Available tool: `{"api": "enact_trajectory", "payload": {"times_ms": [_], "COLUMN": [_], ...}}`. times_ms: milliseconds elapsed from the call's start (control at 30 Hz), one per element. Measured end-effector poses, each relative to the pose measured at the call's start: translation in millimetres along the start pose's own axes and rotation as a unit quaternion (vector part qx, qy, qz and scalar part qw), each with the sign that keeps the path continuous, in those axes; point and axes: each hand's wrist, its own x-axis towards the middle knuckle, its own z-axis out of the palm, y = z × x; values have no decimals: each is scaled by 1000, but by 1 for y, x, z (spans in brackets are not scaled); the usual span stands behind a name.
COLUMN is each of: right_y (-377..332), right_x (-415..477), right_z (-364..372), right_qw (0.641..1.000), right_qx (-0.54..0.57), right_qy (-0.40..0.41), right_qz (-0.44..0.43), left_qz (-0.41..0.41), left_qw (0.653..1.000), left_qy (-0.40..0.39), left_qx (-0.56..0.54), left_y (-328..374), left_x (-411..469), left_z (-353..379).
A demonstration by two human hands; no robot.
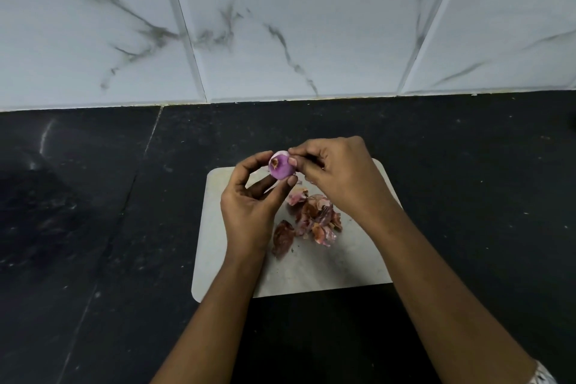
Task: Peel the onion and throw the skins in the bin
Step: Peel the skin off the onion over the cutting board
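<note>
**A:** Quick, left to right. What's there?

**B:** Black stone counter (78, 212). Then the left hand (249, 206), fingers curled, gripping a small round purple onion (282, 167) between thumb and fingertips, up in the air over the far edge of a pale rounded-corner cutting board (358, 259).

**A:** Right hand?

**B:** The right hand (339, 178) has thumb and forefinger pinching at the onion's right edge, on a thin layer, I think. It's too small to be sure.

**A:** Skins?

**B:** A heap of reddish-brown papery skins (314, 218) lies on the board, under the right wrist. There's no bin in view.

**A:** Risks?

**B:** It's a fingertip hold on a slick bulb, so a hard tug could pop it loose and roll it onto the counter. The layer may tear into scraps. Dry flakes could also scatter when the heap gets carried off.
</note>
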Motion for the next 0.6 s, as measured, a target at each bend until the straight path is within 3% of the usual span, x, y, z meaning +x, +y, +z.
{"api": "enact_trajectory", "payload": {"times_ms": [300,433,600], "right_y": [1,6,22], "right_x": [-4,-3,1], "right_z": [17,17,14], "right_qw": [996,991,995], "right_qx": [-23,85,25], "right_qy": [85,97,58], "right_qz": [-33,23,81], "left_qz": [-26,-43,-97], "left_qw": [998,996,981], "left_qy": [-15,-4,23], "left_qx": [-48,-83,-167], "left_y": [-1,-2,-4], "left_x": [3,6,10], "left_z": [-1,-1,-3]}}
